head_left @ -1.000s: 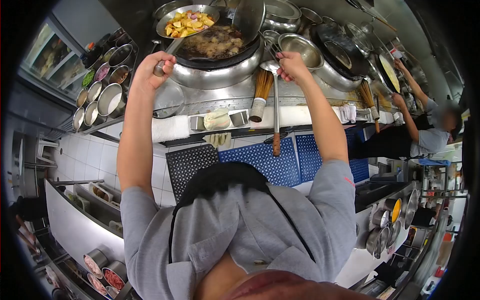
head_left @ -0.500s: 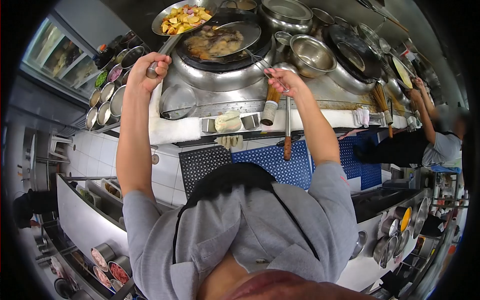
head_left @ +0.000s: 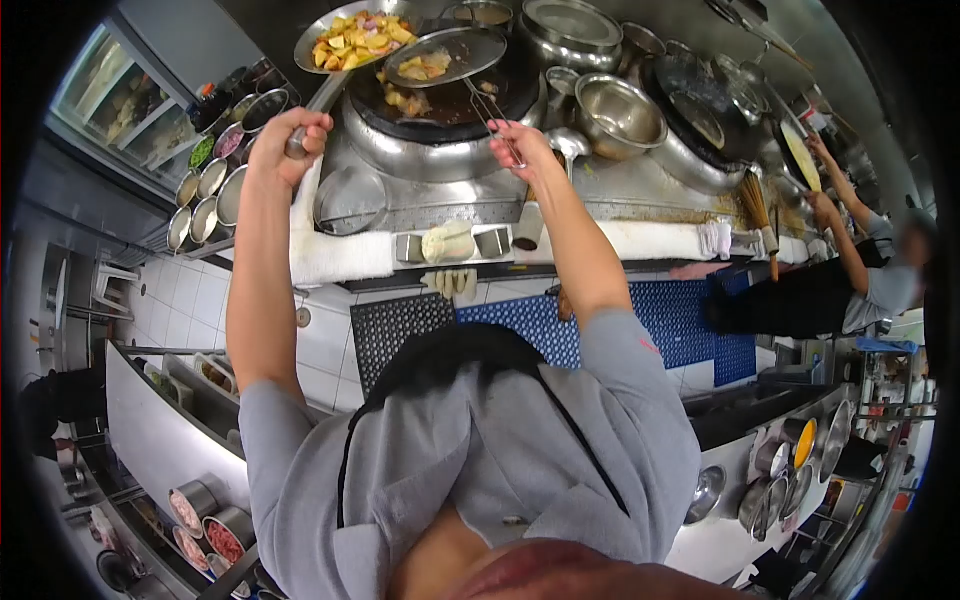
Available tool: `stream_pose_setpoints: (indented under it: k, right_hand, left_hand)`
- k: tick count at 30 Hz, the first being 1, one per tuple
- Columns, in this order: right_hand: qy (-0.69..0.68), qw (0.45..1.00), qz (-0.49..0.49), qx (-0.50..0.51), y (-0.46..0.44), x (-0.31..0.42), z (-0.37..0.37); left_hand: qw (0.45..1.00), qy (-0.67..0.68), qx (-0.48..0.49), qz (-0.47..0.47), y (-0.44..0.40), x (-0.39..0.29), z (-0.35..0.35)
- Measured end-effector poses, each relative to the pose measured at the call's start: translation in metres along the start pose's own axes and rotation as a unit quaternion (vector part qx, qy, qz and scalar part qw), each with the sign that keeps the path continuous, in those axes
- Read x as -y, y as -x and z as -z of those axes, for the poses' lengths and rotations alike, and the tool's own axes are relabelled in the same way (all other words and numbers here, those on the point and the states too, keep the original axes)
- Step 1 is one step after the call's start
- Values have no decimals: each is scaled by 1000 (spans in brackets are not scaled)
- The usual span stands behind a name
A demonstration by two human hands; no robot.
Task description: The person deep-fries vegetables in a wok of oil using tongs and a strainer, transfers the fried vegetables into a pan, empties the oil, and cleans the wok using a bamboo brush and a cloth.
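**Skimmer over wok, pan at the wok's far left, one handle per hand**

Landmark: wok, black-rimmed, dark liquid within.

Item 1. Skimmer, round and flat, wire handle. Above the wok; bears a few browned pieces.

Item 2. Right hand, at the wok's near right. Fingers clamped on the wire handle. From them the handle's long axis runs forward and left, over the wok's rim, to the disc.

Item 3. Long-handled metal pan, raised at the wok's far left; filled with yellow cut chunks, potato by their look, with purple bits among them. Rim near the skimmer's left edge; whether the two touch cannot be told.

Item 4. Left hand, to the wok's left. Fingers wrapped around the pan's handle, whose long axis runs forward and slightly right. This hand is the nearer to the pan; the right hand, to the skimmer.

Item 5. Loose food, browned, in the wok, on its left side, partly hidden beneath the skimmer.

Item 6. Ladle, to the wok's right, just beside the right hand.

Item 7. Steel mixing bowl, right of the wok, on the counter.
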State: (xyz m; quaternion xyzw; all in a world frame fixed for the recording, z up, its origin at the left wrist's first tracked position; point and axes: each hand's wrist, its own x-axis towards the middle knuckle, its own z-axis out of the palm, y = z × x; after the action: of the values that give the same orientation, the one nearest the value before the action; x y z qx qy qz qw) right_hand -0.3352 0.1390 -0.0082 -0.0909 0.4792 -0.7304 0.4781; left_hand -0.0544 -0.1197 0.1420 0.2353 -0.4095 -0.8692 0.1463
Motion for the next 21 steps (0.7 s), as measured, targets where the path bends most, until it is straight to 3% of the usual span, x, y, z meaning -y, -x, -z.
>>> stream_pose_setpoints:
  k: [8, 13, 16, 21]
  right_hand:
    - [121, 991, 42, -36, 69, 78, 37]
    - [303, 939, 84, -138, 107, 128, 30]
    - [391, 905, 52, -160, 106, 138, 31]
    - [347, 931, -9, -112, 103, 122, 32]
  left_hand:
    - [1000, 22, -2, 2, 10, 10, 4]
    - [1000, 20, 10, 5, 3, 13, 8]
    - [1000, 26, 10, 14, 2, 14, 9]
    - [999, 30, 6, 20, 3, 11, 6]
